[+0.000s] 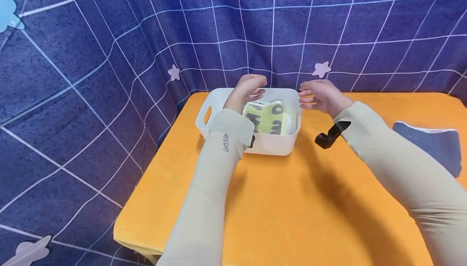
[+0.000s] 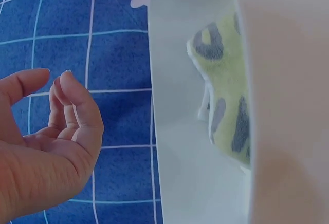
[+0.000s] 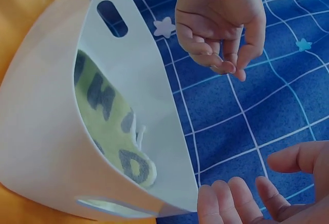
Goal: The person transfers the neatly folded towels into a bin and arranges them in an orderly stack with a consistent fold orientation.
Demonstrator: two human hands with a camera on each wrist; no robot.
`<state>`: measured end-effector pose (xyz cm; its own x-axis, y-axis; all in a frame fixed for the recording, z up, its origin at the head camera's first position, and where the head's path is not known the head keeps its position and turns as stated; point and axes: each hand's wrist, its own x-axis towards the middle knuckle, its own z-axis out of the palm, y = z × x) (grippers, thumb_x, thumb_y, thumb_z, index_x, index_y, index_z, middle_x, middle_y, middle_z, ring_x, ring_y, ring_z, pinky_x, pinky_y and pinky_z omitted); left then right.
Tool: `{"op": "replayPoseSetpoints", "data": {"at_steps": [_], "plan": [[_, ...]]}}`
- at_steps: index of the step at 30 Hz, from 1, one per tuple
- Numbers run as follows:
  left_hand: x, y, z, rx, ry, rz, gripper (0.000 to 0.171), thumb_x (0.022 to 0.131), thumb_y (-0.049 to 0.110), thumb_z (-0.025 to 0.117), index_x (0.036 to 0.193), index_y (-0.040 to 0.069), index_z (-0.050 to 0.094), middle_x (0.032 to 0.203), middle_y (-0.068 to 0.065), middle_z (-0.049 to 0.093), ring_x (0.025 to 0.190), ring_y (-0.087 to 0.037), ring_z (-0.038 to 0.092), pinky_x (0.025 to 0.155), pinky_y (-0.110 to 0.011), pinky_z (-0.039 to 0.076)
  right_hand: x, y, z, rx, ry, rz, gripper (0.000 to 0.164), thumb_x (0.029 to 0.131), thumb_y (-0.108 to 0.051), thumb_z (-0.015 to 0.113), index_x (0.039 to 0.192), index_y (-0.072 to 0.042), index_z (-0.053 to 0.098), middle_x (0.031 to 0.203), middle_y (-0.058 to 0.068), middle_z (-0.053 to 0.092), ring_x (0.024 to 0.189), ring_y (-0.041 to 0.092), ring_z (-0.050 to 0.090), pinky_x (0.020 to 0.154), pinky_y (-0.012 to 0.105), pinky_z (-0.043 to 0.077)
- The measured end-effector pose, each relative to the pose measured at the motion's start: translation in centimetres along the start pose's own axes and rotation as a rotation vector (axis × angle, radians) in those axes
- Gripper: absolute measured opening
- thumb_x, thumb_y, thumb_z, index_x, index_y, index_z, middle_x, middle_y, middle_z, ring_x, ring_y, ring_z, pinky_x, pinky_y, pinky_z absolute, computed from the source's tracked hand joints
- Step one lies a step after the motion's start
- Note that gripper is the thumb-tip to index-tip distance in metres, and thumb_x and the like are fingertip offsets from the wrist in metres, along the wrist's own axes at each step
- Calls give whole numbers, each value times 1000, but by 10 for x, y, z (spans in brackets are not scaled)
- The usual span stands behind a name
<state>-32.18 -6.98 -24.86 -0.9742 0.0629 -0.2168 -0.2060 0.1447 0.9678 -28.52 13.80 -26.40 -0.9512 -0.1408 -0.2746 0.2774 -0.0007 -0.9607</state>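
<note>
A white plastic basket with oval side handles stands near the back of the table. Inside lies a folded yellow-green cloth with dark grey letters and a pale edge. Over the basket is my left hand, fingers loosely bent, nothing held; in the left wrist view that hand shows a gap between thumb and fingertips. My right hand hovers beside the basket's right end, its fingers pointing left and relaxed. The right wrist view shows both hands bare above the basket rim, facing each other. Part of the cloth is hidden by the left forearm.
A folded grey-blue cloth lies at the right of the table, partly behind the right sleeve. The table has an orange cover. A blue curtain with white grid lines and stars hangs behind and to the left.
</note>
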Motion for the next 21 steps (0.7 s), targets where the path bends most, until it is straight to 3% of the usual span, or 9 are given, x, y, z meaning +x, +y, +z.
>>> {"op": "replayPoseSetpoints", "data": {"at_steps": [5,11,21], "plan": [[0,0,11,-24,-11,9,9,81,4,51,83,10,57,78,1,49,64,-12,54,64,-21,51,-6,-2,-4,-34,40,15,26,94,-21,50,116,-9,42,109,8,45,90,19,55,84,29,50],[2,-1,30,-50,-39,5,11,81,4,53,89,9,59,80,0,51,65,-12,55,60,-20,50,-12,-4,-14,-15,50,12,11,96,-19,46,105,-14,43,105,6,44,78,14,56,85,30,49],[-2,1,61,-49,-80,18,18,80,4,54,96,7,62,82,0,53,64,-11,56,59,-19,51,-21,-7,-27,28,58,5,11,95,-18,47,104,-11,45,110,8,42,76,14,57,84,29,50]]}}
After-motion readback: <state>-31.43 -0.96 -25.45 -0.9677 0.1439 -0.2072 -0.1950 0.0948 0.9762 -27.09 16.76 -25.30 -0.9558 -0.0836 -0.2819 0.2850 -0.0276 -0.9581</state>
